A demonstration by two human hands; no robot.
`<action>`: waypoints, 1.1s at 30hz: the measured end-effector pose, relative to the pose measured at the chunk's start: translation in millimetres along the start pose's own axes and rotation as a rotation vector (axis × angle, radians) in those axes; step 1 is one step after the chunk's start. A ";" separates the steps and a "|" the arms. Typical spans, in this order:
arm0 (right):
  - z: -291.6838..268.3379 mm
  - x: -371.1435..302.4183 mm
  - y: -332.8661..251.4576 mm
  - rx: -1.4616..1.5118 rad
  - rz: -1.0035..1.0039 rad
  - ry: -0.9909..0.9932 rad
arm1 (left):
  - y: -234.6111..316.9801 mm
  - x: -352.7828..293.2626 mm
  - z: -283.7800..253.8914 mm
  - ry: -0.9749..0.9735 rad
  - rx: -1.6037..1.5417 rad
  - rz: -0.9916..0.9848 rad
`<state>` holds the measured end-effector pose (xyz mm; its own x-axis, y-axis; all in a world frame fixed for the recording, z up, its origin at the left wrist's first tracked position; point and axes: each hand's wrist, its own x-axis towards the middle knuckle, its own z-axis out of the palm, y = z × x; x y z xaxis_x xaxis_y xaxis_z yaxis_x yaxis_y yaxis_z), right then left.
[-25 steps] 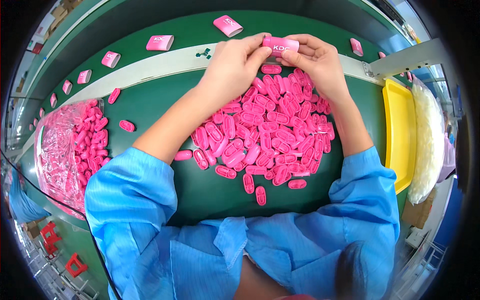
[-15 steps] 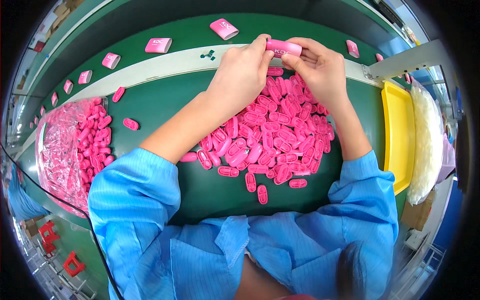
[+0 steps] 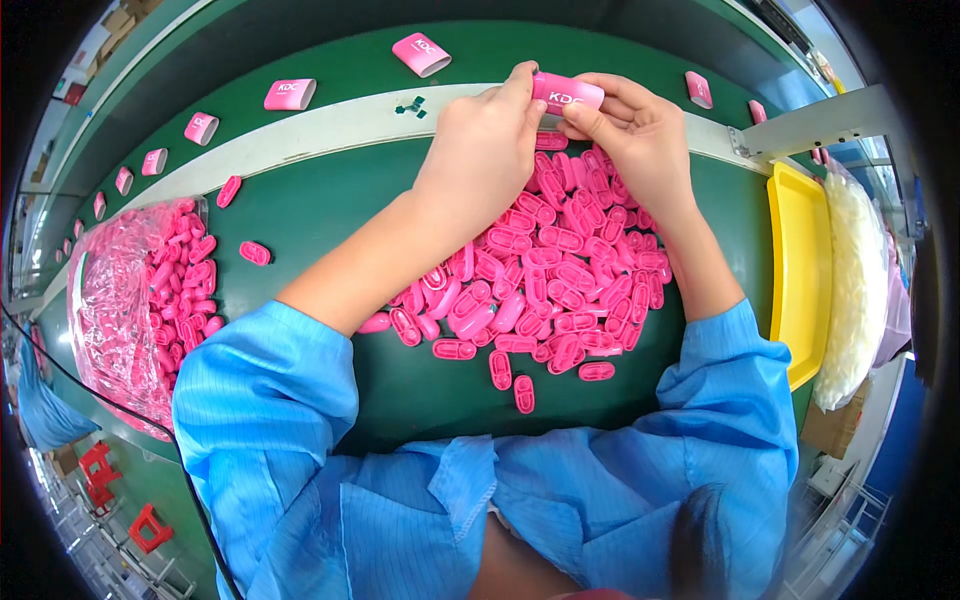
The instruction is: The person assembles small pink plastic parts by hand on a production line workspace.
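My left hand and my right hand hold a flattened pink casing with white lettering between them, over the pale rail at the far side of the table. The left fingers close on its left end, where a small dark spot shows. My right thumb and fingers grip its right end. Below my hands spreads a heap of pink oval caps, many lying hollow side up. Other pink casings lie spaced out on the green conveyor belt beyond the rail.
A clear plastic bag of pink caps lies at the left, with two loose caps near it. Small dark green pieces sit on the pale rail. At right are a yellow tray, a bag of white stuff and a metal post.
Casings on the conveyor belt have shifted to the left. Both hands keep their grip on the casing in nearly the same place, the left hand slightly higher.
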<state>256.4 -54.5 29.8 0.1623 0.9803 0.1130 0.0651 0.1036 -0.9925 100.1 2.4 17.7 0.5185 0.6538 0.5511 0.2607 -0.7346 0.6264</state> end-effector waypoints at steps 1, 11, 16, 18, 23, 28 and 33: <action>4.4 -2.2 -0.8 -0.152 -0.092 0.029 | -0.2 -2.6 2.1 0.012 0.057 0.014; -8.3 1.8 0.8 0.197 0.117 -0.009 | -3.7 4.6 0.3 -0.017 -0.339 -0.117; -4.8 -1.3 -6.3 0.170 0.119 -0.115 | -12.5 15.7 -7.5 -0.063 -1.003 -0.479; 6.5 -8.5 -13.5 0.084 0.178 -0.292 | -11.4 17.7 -8.1 -0.063 -1.039 -0.513; 29.5 -20.2 -25.2 -0.020 0.235 -0.389 | 3.6 12.1 -10.4 -0.254 -1.168 -0.514; 30.7 -24.6 -29.2 -0.023 0.148 -0.393 | 17.5 7.2 -15.5 -0.339 -1.018 -0.500; 32.6 -35.4 -33.3 -0.098 0.146 -0.346 | 23.0 2.8 -17.3 -0.247 -0.862 -0.398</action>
<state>216.4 -87.2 57.3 -0.1641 0.9841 -0.0681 0.1621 -0.0412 -0.9859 93.5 -9.5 43.2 0.7033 0.6963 0.1433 -0.1800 -0.0205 0.9835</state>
